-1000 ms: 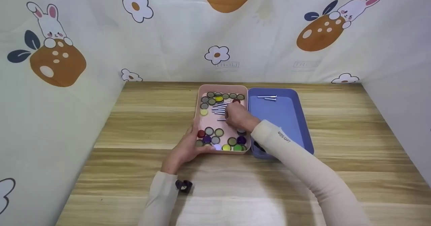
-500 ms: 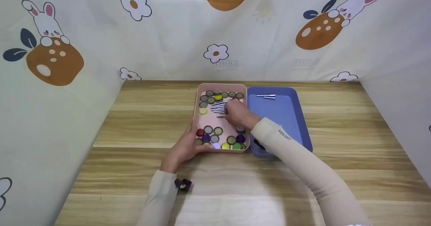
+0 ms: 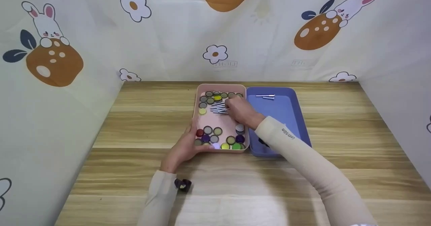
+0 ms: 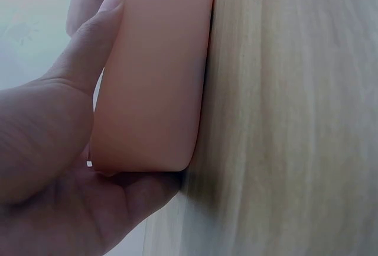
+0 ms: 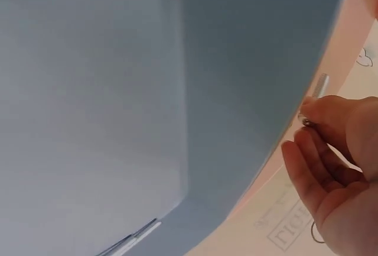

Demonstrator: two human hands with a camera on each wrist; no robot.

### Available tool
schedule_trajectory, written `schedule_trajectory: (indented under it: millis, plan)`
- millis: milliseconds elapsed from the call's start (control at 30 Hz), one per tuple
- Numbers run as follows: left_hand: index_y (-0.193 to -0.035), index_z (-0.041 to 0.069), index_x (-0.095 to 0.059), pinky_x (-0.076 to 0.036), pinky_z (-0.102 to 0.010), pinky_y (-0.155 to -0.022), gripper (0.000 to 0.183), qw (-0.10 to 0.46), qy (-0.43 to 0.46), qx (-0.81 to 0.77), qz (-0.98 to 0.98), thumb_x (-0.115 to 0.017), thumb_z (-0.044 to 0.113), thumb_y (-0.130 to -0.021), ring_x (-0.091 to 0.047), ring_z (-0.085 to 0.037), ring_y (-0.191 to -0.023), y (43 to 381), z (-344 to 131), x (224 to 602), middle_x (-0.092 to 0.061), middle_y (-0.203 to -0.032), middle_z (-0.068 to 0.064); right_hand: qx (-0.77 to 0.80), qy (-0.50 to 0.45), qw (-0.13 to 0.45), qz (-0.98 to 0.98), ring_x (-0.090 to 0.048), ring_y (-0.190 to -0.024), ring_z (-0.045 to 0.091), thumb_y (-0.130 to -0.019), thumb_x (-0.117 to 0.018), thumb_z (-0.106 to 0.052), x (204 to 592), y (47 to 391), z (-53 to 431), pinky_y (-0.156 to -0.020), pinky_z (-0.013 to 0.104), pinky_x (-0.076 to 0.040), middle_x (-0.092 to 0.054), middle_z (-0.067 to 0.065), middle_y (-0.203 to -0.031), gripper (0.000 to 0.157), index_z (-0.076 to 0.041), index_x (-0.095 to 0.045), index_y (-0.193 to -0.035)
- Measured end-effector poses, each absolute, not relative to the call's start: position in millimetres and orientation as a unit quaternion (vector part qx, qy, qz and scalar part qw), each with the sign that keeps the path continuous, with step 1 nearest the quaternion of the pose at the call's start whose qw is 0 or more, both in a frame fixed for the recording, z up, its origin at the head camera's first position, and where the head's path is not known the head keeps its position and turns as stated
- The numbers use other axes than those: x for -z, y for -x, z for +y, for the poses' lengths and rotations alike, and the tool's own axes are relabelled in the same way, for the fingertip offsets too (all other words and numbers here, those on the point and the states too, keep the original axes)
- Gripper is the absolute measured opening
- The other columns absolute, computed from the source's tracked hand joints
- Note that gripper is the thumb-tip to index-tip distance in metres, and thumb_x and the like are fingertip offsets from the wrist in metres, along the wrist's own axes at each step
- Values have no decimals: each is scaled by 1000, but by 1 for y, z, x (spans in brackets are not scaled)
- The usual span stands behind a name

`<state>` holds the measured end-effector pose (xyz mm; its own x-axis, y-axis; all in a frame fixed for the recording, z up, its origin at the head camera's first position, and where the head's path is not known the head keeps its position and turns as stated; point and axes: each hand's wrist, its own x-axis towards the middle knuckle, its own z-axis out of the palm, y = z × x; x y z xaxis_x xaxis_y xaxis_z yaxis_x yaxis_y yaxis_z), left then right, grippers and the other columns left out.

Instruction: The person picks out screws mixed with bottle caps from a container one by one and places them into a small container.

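Note:
My left hand (image 3: 185,149) grips the near left corner of a pink tray (image 3: 219,121), thumb along the near rim and fingers at the left wall. In the left wrist view, that hand (image 4: 77,126) wraps the corner of the tray wall (image 4: 153,78). Over the tray's right half, my right hand (image 3: 243,110) bends down beside a bunch of silver screws (image 3: 219,107). The right wrist view shows this hand (image 5: 336,149) pinching a screw (image 5: 321,84) between thumb and fingertip, its threaded end sticking out. How many screws the hand covers is hidden.
Bottle caps (image 3: 217,131) in several colours lie at the pink tray's far and near ends. A blue tray (image 3: 277,118) stands against its right side, with a few silver screws (image 3: 266,96) at its far end. A patterned cloth (image 3: 175,34) hangs behind the wooden table (image 3: 141,118).
My right hand has shifted slightly away and to the right, and the lone screw below the bunch has come up to it. The left hand stays on the pink tray.

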<state>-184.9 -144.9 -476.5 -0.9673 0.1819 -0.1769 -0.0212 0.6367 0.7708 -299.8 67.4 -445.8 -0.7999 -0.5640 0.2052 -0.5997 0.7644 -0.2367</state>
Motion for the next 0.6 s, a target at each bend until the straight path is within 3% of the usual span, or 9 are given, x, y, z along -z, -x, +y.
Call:
schedule_trajectory:
  millis: [333, 600]
  plan:
    - [-161, 23, 12, -20, -51, -126, 128, 130, -29, -432, 892, -86, 35, -78, -25, -36, -153, 186, -143, 476, -11, -169, -18, -137, -337, 81, -928, -70, -80, 29, -88, -64, 2, 439, 306, 83, -71, 40, -61, -65, 19, -99, 13, 7, -69, -99]
    - [-161, 20, 11, -19, -51, -126, 128, 135, -31, -421, 896, -85, 37, -79, -22, -38, -153, 186, -144, 476, -9, -168, -21, -115, -312, 102, -938, -65, -92, 30, -80, -76, 1, 439, 310, 96, -82, 39, -61, -61, 19, -107, 36, 7, -65, -114]
